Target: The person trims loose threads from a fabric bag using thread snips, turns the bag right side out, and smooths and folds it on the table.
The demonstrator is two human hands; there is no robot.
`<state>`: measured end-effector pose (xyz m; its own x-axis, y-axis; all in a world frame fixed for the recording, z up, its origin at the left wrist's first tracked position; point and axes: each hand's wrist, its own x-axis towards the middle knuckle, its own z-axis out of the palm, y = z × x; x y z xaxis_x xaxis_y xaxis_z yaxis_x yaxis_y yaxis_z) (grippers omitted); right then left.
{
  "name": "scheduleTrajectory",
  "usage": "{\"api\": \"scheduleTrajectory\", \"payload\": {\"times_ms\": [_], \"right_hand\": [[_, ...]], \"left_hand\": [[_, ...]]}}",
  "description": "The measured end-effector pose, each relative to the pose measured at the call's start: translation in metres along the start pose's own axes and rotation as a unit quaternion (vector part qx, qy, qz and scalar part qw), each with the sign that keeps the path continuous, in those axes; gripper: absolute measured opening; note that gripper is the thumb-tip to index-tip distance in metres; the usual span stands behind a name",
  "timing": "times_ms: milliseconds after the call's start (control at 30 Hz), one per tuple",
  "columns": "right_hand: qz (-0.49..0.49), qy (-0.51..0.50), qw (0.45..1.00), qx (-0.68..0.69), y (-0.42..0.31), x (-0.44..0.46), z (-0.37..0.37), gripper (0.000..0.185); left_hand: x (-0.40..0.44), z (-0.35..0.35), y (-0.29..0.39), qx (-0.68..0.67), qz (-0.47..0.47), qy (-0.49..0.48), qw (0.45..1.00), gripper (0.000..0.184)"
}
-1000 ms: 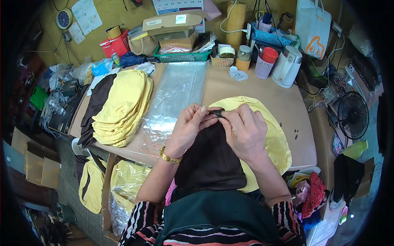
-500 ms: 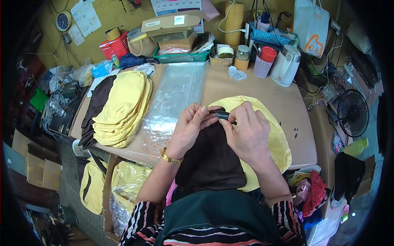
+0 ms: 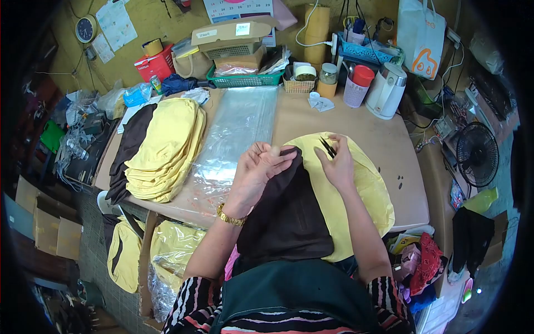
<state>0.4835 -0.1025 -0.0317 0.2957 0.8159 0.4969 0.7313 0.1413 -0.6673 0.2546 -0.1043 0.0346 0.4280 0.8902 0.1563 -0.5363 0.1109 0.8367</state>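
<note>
My left hand (image 3: 258, 170), with a gold watch (image 3: 231, 216) at its wrist, pinches the top edge of a dark brown fabric piece (image 3: 286, 217). The brown piece hangs down toward my lap, and a short slit or seam line shows on it. To the right, my right hand (image 3: 337, 165) is closed around small black thread snips (image 3: 328, 148), their two pointed tips apart and directed up and left. Under both lies a yellow fabric piece (image 3: 364, 195), spread over the table's front edge.
A stack of yellow pieces (image 3: 167, 147) lies on the table at left, beside clear plastic bags (image 3: 239, 128). A green basket (image 3: 245, 79), jars and a white kettle (image 3: 386, 92) stand along the back. A fan (image 3: 477, 153) is at right. Below the table sits an opened carton (image 3: 146, 261).
My right hand has moved right and up with the thread snips, away from the brown fabric's edge. My left hand still pinches that edge, nearly in place.
</note>
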Motion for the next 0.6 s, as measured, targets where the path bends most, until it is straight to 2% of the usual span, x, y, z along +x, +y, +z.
{"api": "scheduleTrajectory", "payload": {"times_ms": [100, 133, 167, 267, 367, 433, 500, 567, 600], "right_hand": [[0.053, -0.064, 0.985, -0.149, 0.091, -0.015, 0.011, 0.046], [0.064, -0.057, 0.981, -0.173, 0.098, -0.014, 0.0, 0.044], [0.077, -0.05, 0.976, -0.197, 0.105, -0.012, -0.011, 0.042], [0.141, -0.053, 0.964, -0.221, 0.135, 0.003, -0.047, 0.041], [0.141, -0.051, 0.969, -0.199, 0.156, 0.008, -0.067, 0.043], [0.139, -0.045, 0.973, -0.181, 0.147, 0.011, -0.071, 0.042], [0.137, -0.04, 0.977, -0.159, 0.123, 0.012, -0.072, 0.042], [0.134, -0.029, 0.988, -0.065, 0.068, 0.014, -0.075, 0.036], [0.071, -0.011, 0.996, -0.045, 0.052, 0.011, -0.073, 0.031]], "left_hand": [[0.007, -0.001, -0.009, 0.03, 0.03, 0.005, 0.999, 0.02], [0.01, 0.0, -0.012, 0.04, 0.036, 0.007, 0.999, 0.028], [0.014, 0.001, -0.015, 0.039, 0.036, 0.006, 0.999, 0.028], [0.024, 0.007, -0.026, 0.052, 0.014, 0.009, 0.998, 0.032], [0.028, 0.014, -0.034, 0.071, -0.015, 0.014, 0.997, 0.024], [0.03, 0.018, -0.036, 0.019, -0.061, 0.046, 0.997, 0.01], [0.028, 0.014, -0.041, 0.007, -0.052, 0.028, 0.998, 0.01], [0.028, 0.012, -0.042, -0.005, -0.04, 0.013, 0.999, 0.014], [0.026, 0.013, -0.04, -0.007, -0.043, 0.004, 0.999, 0.016]]}}
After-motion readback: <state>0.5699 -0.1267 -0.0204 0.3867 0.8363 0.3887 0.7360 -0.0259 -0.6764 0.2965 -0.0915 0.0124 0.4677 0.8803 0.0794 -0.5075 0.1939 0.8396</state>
